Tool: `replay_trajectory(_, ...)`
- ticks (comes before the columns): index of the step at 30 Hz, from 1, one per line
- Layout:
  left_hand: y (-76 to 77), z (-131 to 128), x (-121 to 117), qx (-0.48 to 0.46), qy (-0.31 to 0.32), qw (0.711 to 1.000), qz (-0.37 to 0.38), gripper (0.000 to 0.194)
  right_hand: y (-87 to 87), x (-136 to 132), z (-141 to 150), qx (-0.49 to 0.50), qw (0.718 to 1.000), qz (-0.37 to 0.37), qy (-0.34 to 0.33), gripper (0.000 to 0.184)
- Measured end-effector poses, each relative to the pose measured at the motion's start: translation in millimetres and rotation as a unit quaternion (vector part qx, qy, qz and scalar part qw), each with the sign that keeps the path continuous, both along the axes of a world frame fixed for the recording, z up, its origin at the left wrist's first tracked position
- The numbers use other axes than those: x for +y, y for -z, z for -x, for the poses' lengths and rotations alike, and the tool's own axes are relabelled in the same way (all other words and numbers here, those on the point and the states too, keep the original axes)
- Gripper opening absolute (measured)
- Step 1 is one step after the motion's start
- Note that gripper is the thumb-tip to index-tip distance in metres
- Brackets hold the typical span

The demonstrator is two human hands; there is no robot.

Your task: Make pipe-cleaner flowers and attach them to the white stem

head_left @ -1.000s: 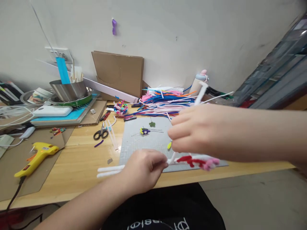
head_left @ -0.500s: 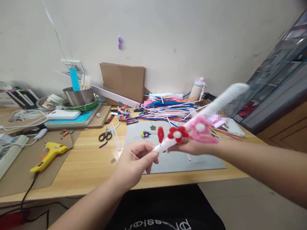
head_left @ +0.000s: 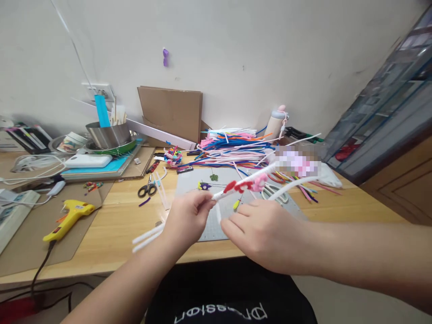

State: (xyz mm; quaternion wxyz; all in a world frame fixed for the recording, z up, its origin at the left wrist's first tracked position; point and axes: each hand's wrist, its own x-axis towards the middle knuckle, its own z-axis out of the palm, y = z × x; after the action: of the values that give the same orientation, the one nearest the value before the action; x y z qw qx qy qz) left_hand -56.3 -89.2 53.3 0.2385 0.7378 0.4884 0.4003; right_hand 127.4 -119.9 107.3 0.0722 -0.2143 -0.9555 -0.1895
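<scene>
My left hand (head_left: 192, 216) pinches the near end of a white fuzzy band (head_left: 265, 171), which slants up and to the right. Red and pink fuzzy flowers (head_left: 259, 182) sit along it, with a red petal (head_left: 230, 186) closest to my left fingers. My right hand (head_left: 266, 229) is closed, knuckles up, just right of the left. A white pipe cleaner (head_left: 297, 183) curves out from behind it; its fingertips are hidden. Two white fuzzy ends (head_left: 148, 236) stick out left behind my left wrist. Below the band, a yellow piece (head_left: 236, 204) lies on the grey mat (head_left: 209, 231).
Pipe cleaners (head_left: 232, 150) in many colours are heaped at the back, near a bottle (head_left: 277, 123). Black scissors (head_left: 147, 189) lie left of the mat. A yellow glue gun (head_left: 69, 219) rests on cardboard at far left. A metal pot (head_left: 110, 135) stands behind.
The band has tipped lower and turned, so its flowers show edge-on. My right hand has moved from beneath the band to nearer me, knuckles up. White fuzzy ends now show beside my left wrist.
</scene>
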Motion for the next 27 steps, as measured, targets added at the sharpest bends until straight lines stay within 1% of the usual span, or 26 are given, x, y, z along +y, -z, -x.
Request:
replay_trajectory(2, 1.4, 0, -3, 0.112, 0.028, 0.991, -0.063, 0.016, -18.5, 5, 4, -0.033, 0.999, -0.013, -0.024, 0.021)
replay_trajectory(4, 0.9, 0, -8, 0.192, 0.074, 0.974, -0.095, 0.022, -38.6, 18, 6, -0.045, 0.998, 0.02, -0.04, 0.024)
replay_trajectory(5, -0.4, 0, -11, 0.216, 0.1, 0.965, -0.107, 0.023, -47.9, 27, 7, -0.048, 0.996, 0.052, -0.046, 0.024)
replay_trajectory(7, -5.3, 1, -19, 0.23, 0.142, 0.955, -0.126, 0.023, -61.3, 46, 7, -0.046, 0.991, 0.108, -0.061, 0.022)
replay_trajectory(9, -12.5, 2, -28, 0.204, 0.174, 0.955, -0.122, 0.022, -65.2, 62, 6, -0.036, 0.984, 0.164, -0.06, 0.015)
replay_trajectory(10, -16.1, 3, -33, 0.18, 0.188, 0.958, -0.121, 0.021, -63.1, 68, 4, -0.024, 0.978, 0.2, -0.057, 0.012)
replay_trajectory(12, -21.9, 4, -39, 0.116, 0.192, 0.969, -0.1, 0.016, -52.0, 75, 0, 0.016, 0.957, 0.285, -0.049, 0.012)
replay_trajectory(14, -24.1, 5, -43, 0.042, 0.16, 0.985, -0.053, 0.011, -34.4, 75, -5, 0.084, 0.929, 0.359, -0.037, 0.016)
replay_trajectory(16, -22.3, 3, -41, -0.045, 0.096, 0.994, 0.024, 0.013, -14.6, 71, -9, 0.153, 0.909, 0.388, -0.019, 0.026)
replay_trajectory(17, -20.3, 2, -39, -0.094, 0.062, 0.991, 0.071, 0.017, -5.0, 68, -10, 0.179, 0.905, 0.387, -0.01, 0.031)
replay_trajectory(18, -17.7, 0, -35, -0.148, 0.031, 0.981, 0.117, 0.021, 4.1, 64, -10, 0.199, 0.904, 0.379, -0.002, 0.034)
replay_trajectory(20, -11.6, -4, -26, -0.249, 0.009, 0.953, 0.173, 0.018, 19.6, 58, -9, 0.225, 0.905, 0.361, 0.019, 0.034)
replay_trajectory(22, -5.5, -6, -17, -0.318, 0.009, 0.926, 0.205, 0.019, 31.1, 52, -8, 0.246, 0.905, 0.343, 0.045, 0.029)
replay_trajectory(24, -0.2, -7, -10, -0.354, 0.021, 0.905, 0.234, 0.018, 39.1, 49, -7, 0.259, 0.91, 0.318, 0.065, 0.028)
replay_trajectory(27, 4.8, -6, -4, -0.369, 0.037, 0.894, 0.253, 0.018, 46.9, 46, -7, 0.261, 0.927, 0.258, 0.075, 0.027)
